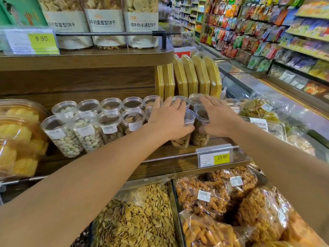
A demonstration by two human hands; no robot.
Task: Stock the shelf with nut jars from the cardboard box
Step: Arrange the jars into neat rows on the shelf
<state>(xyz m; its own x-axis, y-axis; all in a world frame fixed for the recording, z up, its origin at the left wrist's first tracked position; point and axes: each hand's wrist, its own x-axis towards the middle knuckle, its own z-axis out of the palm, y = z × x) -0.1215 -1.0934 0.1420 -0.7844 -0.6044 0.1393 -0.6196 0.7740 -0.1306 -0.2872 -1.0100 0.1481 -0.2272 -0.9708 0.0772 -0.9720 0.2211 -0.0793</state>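
Clear plastic nut jars (110,125) stand in two rows on the middle wooden shelf (170,152). At the right end of the front row, two jars of brown nuts stand side by side. My left hand (169,118) lies over the left jar (181,141), its thumb curled round the front and its fingers reaching over the lid towards the back row. My right hand (219,118) holds the right jar (200,139) the same way, thumb against its side. Both jars rest on the shelf. No cardboard box is in view.
Flat yellow boxes (192,75) stand behind the jars. Big biscuit jars (106,22) fill the upper shelf. Tubs of yellow snacks (17,138) sit left, wrapped trays (263,122) right. A price tag (215,155) hangs on the shelf edge. Below are a seed bin (135,220) and bagged snacks (213,193).
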